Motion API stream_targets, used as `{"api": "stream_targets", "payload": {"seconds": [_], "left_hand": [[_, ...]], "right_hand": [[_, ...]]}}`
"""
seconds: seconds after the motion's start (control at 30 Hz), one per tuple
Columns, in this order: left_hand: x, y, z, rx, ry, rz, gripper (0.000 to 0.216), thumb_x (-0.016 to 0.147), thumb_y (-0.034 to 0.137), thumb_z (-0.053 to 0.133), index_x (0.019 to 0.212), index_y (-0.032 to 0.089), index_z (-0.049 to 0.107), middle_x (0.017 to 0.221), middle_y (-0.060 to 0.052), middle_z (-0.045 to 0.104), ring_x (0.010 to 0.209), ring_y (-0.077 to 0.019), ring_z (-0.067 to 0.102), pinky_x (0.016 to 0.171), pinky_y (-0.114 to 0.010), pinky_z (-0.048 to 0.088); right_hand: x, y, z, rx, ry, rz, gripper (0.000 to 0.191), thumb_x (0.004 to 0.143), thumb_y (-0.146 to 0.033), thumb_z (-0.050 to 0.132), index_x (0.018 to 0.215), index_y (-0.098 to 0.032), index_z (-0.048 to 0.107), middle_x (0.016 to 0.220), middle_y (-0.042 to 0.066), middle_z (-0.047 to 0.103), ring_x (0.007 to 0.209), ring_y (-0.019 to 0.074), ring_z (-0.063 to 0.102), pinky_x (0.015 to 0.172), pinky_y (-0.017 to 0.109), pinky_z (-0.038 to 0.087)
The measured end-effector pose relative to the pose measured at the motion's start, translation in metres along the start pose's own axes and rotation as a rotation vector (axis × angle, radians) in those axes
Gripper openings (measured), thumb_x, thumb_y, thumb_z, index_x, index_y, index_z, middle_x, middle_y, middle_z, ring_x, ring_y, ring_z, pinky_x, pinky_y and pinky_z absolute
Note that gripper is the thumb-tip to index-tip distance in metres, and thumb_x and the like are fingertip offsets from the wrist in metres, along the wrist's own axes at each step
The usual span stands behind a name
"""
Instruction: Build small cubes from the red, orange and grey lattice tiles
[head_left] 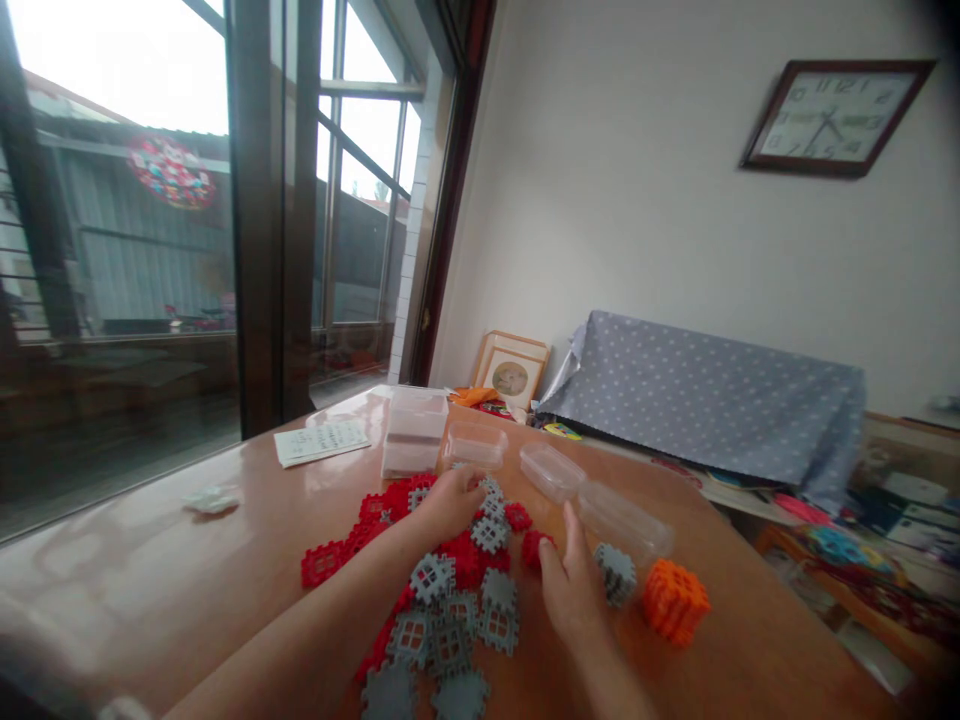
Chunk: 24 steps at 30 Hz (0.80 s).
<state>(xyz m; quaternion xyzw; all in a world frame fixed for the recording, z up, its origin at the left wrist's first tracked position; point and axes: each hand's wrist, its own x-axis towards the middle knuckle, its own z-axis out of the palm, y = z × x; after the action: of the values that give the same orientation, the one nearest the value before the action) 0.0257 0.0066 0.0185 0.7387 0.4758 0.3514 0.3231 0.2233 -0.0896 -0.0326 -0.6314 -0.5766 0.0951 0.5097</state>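
A loose pile of red interlocking plastic tiles [322, 565] and grey interlocking tiles [412, 636] spreads over the middle of the table. My left hand [454, 495] reaches across to the far part of this pile, fingers curled down among the tiles; what they grip is hidden. Right of the pile, my right hand [576, 585] has its thumb and forefinger apart. Its thumb tip touches or overlaps a small red tile stack [534, 549]. Just right of that hand is a grey tile stack [616, 574], and beyond it an orange tile stack [676, 602].
Clear plastic containers stand behind the pile: a stacked pair of boxes [415, 430], a small tub [475, 446], an oval tub [552, 472] and a long tub [625, 520]. A paper sheet [322, 442] and a crumpled wrapper [211, 499] lie on the wooden table [150, 590] at left.
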Motion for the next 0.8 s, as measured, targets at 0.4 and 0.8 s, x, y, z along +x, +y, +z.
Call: {"api": "stream_targets", "payload": {"seconds": [0.4, 0.8], "left_hand": [[0.020, -0.043, -0.026, 0.658, 0.027, -0.090, 0.040, 0.078, 0.022, 0.057, 0.117, 0.020, 0.066, 0.112, -0.018, 0.072, 0.118, -0.0375, 0.055, 0.102, -0.051, 0.034], [0.030, -0.048, -0.021, 0.780, 0.022, -0.004, 0.042, 0.070, 0.026, 0.065, 0.112, 0.019, 0.066, 0.114, -0.018, 0.071, 0.116, -0.0397, 0.054, 0.103, -0.054, 0.030]], "right_hand": [[0.002, 0.004, 0.003, -0.011, -0.024, 0.018, 0.072, 0.094, -0.048, 0.045, 0.154, -0.010, 0.035, 0.157, 0.017, 0.041, 0.147, 0.0312, 0.038, 0.121, 0.050, 0.029], [0.003, 0.001, 0.000, 0.008, -0.006, 0.038, 0.071, 0.094, -0.050, 0.047, 0.153, -0.011, 0.039, 0.156, 0.017, 0.044, 0.146, 0.0306, 0.040, 0.121, 0.048, 0.030]]}}
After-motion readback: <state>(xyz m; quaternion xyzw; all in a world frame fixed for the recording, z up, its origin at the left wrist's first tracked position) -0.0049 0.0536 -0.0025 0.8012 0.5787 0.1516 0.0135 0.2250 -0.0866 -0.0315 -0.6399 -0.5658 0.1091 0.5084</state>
